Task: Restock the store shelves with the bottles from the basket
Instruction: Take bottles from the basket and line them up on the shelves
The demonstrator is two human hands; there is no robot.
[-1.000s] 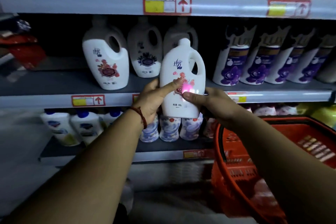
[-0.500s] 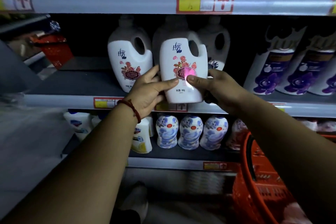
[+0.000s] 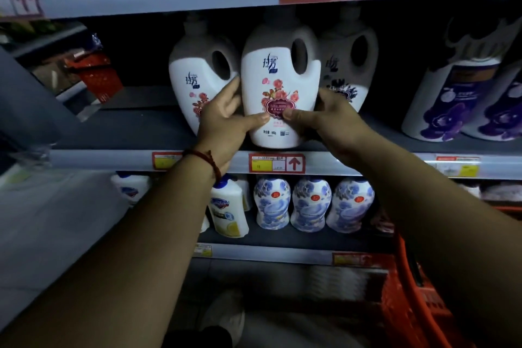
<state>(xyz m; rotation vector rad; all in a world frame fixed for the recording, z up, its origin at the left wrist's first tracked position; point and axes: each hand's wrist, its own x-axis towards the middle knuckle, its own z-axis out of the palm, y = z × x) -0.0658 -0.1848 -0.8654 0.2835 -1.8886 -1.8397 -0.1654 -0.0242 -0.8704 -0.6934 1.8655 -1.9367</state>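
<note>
I see the middle shelf (image 3: 113,159) carrying white handled jugs, and the red basket (image 3: 409,305) low at the right. The bottle (image 3: 279,73) being restocked stands upright at the shelf's front lip, between a matching jug (image 3: 195,76) and a dark-flowered one (image 3: 350,65). I cannot tell if its base bears down yet. The left hand (image 3: 223,127) and right hand (image 3: 336,118) grip its sides, thumbs on the label. Released early, it could tip off the lip. Pushed crookedly, it may knock a neighbour.
</note>
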